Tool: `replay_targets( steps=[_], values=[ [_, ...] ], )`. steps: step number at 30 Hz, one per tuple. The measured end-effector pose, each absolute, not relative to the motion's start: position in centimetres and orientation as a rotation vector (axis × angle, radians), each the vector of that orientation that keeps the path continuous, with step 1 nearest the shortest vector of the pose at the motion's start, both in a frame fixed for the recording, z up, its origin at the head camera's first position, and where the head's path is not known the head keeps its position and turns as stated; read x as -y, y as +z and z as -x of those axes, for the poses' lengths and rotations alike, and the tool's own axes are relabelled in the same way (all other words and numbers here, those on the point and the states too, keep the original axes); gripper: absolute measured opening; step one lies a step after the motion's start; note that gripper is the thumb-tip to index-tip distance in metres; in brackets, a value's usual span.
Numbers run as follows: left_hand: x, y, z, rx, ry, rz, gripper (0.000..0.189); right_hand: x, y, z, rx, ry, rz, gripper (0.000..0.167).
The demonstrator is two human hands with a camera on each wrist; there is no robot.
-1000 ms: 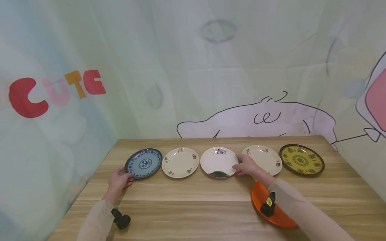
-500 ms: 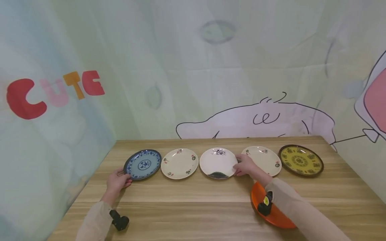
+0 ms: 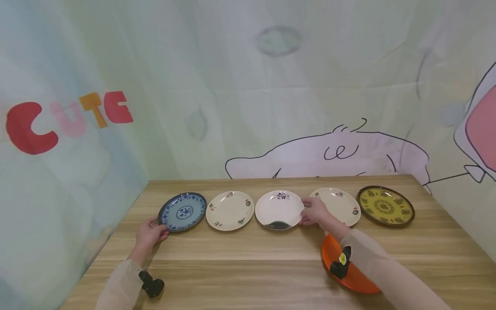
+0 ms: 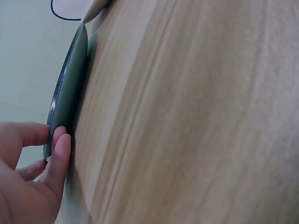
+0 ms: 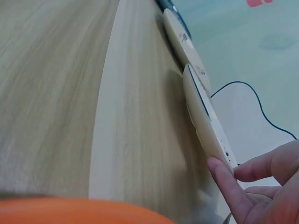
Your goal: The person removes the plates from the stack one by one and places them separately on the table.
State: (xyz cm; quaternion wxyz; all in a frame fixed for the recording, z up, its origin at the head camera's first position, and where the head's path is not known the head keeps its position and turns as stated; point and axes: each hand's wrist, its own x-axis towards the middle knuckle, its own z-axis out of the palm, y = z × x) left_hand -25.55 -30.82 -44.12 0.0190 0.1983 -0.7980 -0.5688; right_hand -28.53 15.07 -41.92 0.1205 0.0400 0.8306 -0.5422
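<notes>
At the left end of a row of plates lies a blue plate (image 3: 184,212) with a floral rim. My left hand (image 3: 149,232) grips its near-left edge; the left wrist view shows thumb and fingers (image 4: 60,163) on opposite faces of the rim. A white plate (image 3: 277,209) with dark blossoms and a dark green patch is in the middle of the row. Its right edge is pinched by my right hand (image 3: 314,212), as the right wrist view confirms with a finger (image 5: 224,182) under the rim. That hand partly covers the cream plate (image 3: 339,204) to its right.
Between the blue and white plates sits another cream plate (image 3: 230,211). A yellow-green plate (image 3: 385,206) with a brown rim ends the row. Nearer, an orange plate (image 3: 350,275) lies partly under my right sleeve (image 3: 383,265). The wooden table (image 3: 232,275) meets a printed curtain (image 3: 186,86) behind.
The head view has shifted very slightly. Both hands keep their grip on the same plates, with no other visible movement.
</notes>
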Motion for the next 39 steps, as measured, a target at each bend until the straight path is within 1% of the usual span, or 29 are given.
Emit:
replay_targets(
  steps=[17, 25, 39],
  values=[
    [31.2, -44.2, 25.7, 2.428, -1.846, -0.585, 0.066, -15.1, -41.6, 28.0, -2.350, -1.770, -0.189, 0.058],
    [31.1, -44.2, 25.6, 2.438, -1.821, -0.609, 0.064, -14.3, -41.0, 27.1, -2.303, -1.827, -0.093, 0.055],
    [31.1, -44.3, 25.4, 2.461, -1.827, -0.597, 0.064, -12.1, -40.8, 25.0, -2.218, -1.920, 0.015, 0.058]
  ],
)
